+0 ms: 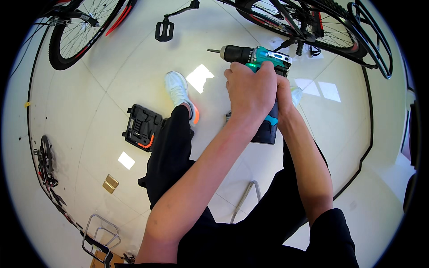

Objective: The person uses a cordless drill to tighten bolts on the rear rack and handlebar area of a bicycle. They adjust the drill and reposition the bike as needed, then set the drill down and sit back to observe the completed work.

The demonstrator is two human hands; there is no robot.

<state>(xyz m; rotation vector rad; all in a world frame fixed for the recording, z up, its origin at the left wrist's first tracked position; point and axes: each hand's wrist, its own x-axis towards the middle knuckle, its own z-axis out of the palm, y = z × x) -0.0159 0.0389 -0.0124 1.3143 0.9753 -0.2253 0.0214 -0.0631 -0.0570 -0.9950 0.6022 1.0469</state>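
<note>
From mid-view, a distant bicycle (47, 158) sits at nine o'clock, a wheel (56, 54) at ten, a gold-coloured object (111, 183) at eight, a black moulded case (142, 125) at nine beside my leg (172, 147), and a pedal (164, 31) at eleven. At one o'clock my left hand (254, 89) and right hand (284, 94) both grasp the teal drill (264, 55), hiding its handle; past one is a black bicycle (308, 38).
</note>
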